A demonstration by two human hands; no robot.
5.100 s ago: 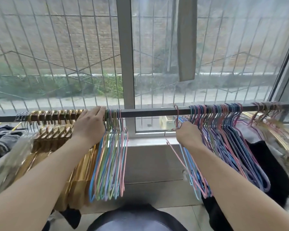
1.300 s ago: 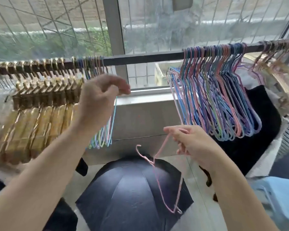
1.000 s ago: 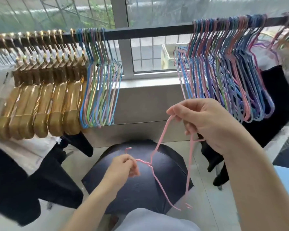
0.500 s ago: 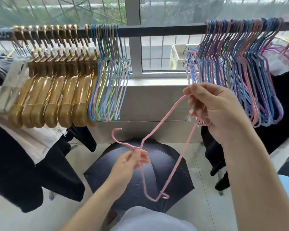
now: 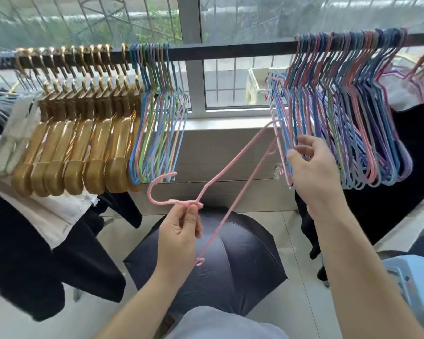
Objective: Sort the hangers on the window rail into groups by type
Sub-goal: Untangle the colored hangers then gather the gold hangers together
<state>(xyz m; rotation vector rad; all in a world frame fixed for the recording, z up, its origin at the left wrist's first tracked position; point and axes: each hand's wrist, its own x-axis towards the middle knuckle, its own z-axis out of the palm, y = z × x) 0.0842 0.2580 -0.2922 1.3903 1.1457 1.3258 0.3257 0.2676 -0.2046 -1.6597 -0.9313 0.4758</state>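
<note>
One open black umbrella (image 5: 230,253) lies beneath hands.

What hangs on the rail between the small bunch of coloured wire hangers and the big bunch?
Nothing: in the head view, that stretch of rail between the small bunch and big bunch is bare.

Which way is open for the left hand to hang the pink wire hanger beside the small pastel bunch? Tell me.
Probably yes: the left hand pinches the pink wire hanger at its neck, and the dark rail right of the small pastel bunch is bare.
</note>
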